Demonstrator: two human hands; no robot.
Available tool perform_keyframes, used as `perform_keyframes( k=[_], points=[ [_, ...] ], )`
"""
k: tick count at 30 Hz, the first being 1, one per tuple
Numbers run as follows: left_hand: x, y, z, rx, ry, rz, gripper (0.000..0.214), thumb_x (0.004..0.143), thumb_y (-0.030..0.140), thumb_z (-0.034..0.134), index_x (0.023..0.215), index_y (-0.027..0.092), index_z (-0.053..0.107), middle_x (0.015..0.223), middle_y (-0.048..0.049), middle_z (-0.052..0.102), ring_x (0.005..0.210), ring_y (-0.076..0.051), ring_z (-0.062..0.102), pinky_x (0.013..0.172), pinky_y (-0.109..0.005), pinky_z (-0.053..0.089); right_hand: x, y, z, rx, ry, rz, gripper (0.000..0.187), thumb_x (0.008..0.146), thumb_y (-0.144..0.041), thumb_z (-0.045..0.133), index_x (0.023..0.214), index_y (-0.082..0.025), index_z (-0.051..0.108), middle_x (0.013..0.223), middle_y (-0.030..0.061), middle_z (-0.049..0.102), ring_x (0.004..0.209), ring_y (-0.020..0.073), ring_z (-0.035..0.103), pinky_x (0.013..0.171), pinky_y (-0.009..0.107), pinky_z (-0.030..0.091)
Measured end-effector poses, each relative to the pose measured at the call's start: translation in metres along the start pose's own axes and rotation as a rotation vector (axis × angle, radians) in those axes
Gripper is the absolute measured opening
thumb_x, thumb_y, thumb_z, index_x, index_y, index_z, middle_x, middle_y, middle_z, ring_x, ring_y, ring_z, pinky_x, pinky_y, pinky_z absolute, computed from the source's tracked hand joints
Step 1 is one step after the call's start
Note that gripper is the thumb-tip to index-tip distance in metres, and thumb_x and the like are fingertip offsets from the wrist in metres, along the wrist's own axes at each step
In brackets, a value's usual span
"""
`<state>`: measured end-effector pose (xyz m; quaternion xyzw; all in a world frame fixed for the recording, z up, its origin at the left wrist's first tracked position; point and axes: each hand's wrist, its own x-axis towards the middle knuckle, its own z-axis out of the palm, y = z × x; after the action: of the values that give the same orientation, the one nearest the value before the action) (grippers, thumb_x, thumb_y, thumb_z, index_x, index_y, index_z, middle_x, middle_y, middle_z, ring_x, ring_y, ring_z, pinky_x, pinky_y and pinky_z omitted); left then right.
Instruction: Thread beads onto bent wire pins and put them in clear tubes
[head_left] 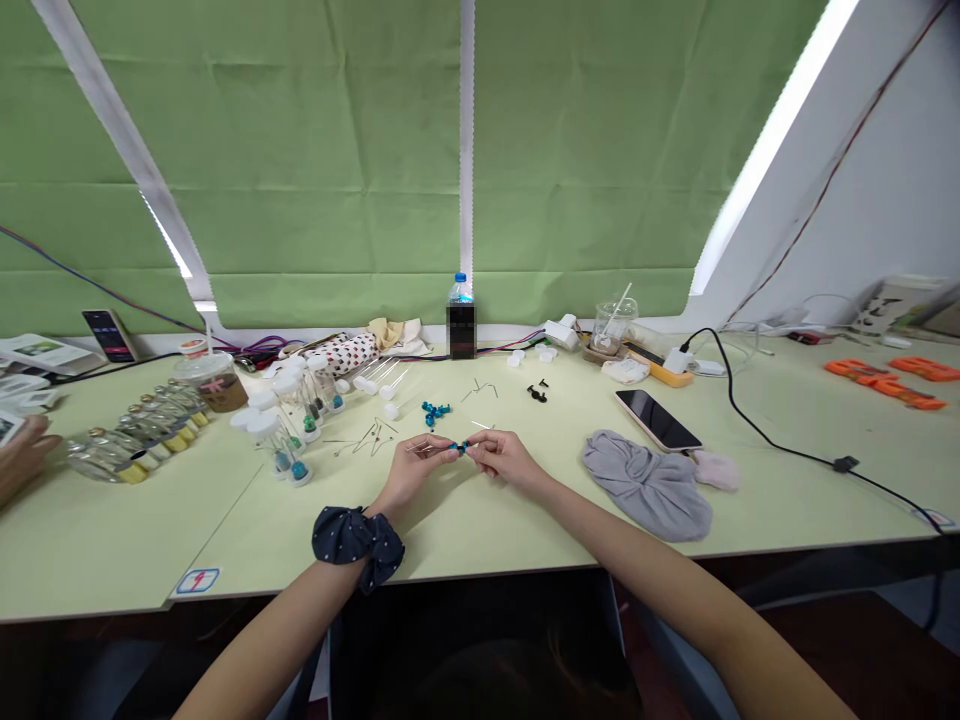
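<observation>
Between the fingertips of both hands is a small blue part (460, 448), too small to make out fully. My left hand (416, 465) is closed on it from the left, with a thin metal wire also showing at its fingers. From the right, my right hand (504, 456) pinches the same part. Just beyond the hands lies a little heap of blue parts (435, 412). Bent metal wires (369, 437) are scattered left of my left hand, and more thin wires (480, 388) lie farther back. Small black parts (537, 392) rest to the right of those.
Capped clear tubes (289, 455) stand at left, beside a row of glass bottles (142, 435). Another person's hand (26, 455) is at the far left. A phone (658, 420), a grey cloth (646, 485) and a black cable (780, 440) lie at right. A bottle (461, 320) stands at the back.
</observation>
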<state>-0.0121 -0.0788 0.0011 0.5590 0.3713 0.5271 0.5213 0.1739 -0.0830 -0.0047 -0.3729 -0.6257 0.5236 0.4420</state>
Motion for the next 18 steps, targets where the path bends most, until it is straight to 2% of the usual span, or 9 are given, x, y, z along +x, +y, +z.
perform_keyframes(
  k=[18],
  points=[
    [0.0006, -0.0036, -0.0017, 0.035, -0.015, 0.013, 0.021, 0.057, 0.025, 0.079, 0.072, 0.016, 0.068, 0.082, -0.0061, 0.069, 0.079, -0.02, 0.063, 0.077, -0.035, 0.049, 0.001, 0.0051, -0.0013, 0.014, -0.014, 0.027, 0.037, 0.072, -0.046, 0.063, 0.09, -0.014, 0.061, 0.052, -0.004, 0.054, 0.041, 0.006, 0.043, 0.042, 0.02, 0.034]
  ],
)
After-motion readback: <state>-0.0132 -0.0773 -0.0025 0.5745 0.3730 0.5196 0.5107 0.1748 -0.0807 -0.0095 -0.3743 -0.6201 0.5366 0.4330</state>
